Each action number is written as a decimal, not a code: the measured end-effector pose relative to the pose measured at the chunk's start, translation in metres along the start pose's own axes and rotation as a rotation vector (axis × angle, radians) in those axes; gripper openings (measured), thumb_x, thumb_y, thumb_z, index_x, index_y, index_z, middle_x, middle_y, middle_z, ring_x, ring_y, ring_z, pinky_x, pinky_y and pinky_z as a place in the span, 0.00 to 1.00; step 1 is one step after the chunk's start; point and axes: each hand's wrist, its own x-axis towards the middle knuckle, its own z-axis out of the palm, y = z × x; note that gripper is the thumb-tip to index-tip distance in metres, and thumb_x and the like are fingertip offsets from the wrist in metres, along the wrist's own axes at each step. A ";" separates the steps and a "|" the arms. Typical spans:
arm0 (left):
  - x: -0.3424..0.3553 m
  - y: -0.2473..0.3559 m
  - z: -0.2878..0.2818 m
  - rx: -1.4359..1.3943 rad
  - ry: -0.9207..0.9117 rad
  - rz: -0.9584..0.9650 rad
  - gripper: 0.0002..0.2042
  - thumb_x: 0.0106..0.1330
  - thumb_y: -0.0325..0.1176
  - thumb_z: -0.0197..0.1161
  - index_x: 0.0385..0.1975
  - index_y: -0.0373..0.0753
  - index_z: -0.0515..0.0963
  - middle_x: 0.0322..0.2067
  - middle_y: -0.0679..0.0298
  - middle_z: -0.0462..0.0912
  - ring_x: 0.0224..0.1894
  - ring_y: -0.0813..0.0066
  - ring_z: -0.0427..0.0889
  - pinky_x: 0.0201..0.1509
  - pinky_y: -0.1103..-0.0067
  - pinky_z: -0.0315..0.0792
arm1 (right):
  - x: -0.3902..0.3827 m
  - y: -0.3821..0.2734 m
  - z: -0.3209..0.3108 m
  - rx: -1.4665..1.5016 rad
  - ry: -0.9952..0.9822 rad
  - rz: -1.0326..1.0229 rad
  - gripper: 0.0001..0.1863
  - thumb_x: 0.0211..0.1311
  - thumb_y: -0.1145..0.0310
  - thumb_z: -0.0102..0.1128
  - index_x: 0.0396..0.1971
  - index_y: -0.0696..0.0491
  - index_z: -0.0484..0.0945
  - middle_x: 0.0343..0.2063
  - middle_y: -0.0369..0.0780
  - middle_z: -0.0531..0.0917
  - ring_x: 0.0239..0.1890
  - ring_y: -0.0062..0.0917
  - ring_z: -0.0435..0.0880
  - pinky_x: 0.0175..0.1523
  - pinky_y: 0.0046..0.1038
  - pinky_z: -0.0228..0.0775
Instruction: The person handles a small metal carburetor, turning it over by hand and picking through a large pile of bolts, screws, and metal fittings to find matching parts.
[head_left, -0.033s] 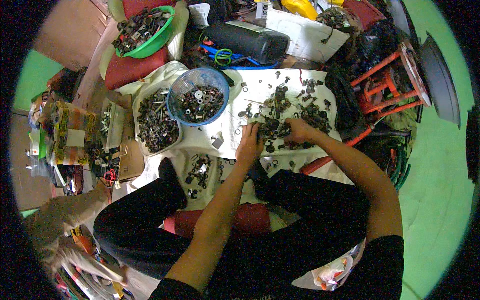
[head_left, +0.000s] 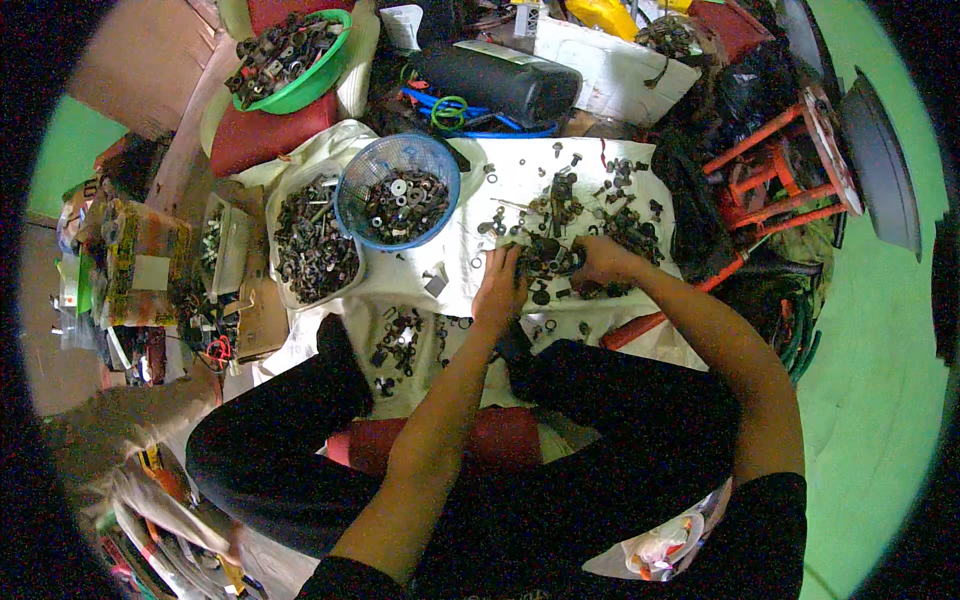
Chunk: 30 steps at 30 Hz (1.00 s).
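Observation:
On a pale cloth, a clump of dark bolts and small metal parts (head_left: 547, 258) lies between my two hands. My left hand (head_left: 497, 288) is at its left side, fingers bent in against it. My right hand (head_left: 608, 262) curls in from the right, its fingertips partly hidden among the pieces. What either hand grips is too dark and small to make out. More loose bolts (head_left: 562, 200) spread just beyond the hands, with another scatter (head_left: 630, 235) to the right. Left of them, a blue mesh basket (head_left: 347, 205) holds washers and hardware.
A clear tray of hardware (head_left: 318, 240) sits beside the basket. Loose rings and bolts (head_left: 400, 335) lie nearer me. Farther off are a green basin (head_left: 335, 70) of metal parts and a black cylinder (head_left: 500, 80). An orange-red metal stand (head_left: 780, 180) is at right.
My right hand has shifted very slightly at the clump; my left hand looks the same. A blurred brown-grey shape at the lower left has changed position.

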 end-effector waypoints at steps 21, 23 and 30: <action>0.002 -0.002 0.004 0.004 0.008 0.022 0.27 0.56 0.28 0.58 0.57 0.32 0.60 0.50 0.48 0.65 0.55 0.50 0.64 0.60 0.66 0.63 | 0.016 -0.035 -0.031 0.088 0.344 -0.258 0.25 0.47 0.77 0.58 0.50 0.59 0.70 0.45 0.53 0.77 0.50 0.45 0.76 0.56 0.36 0.67; -0.001 -0.006 0.000 -0.010 -0.013 -0.019 0.28 0.57 0.32 0.59 0.58 0.32 0.60 0.51 0.48 0.65 0.55 0.49 0.65 0.61 0.66 0.63 | 0.008 -0.054 -0.046 0.120 0.292 -0.052 0.28 0.47 0.79 0.55 0.53 0.59 0.67 0.48 0.55 0.75 0.52 0.46 0.74 0.57 0.36 0.66; 0.010 0.030 -0.022 0.229 -0.081 0.118 0.41 0.57 0.53 0.60 0.66 0.37 0.52 0.63 0.50 0.58 0.62 0.53 0.61 0.64 0.62 0.57 | 0.001 0.009 -0.013 -0.541 0.181 0.149 0.45 0.43 0.78 0.62 0.64 0.52 0.52 0.66 0.51 0.52 0.63 0.47 0.61 0.61 0.47 0.62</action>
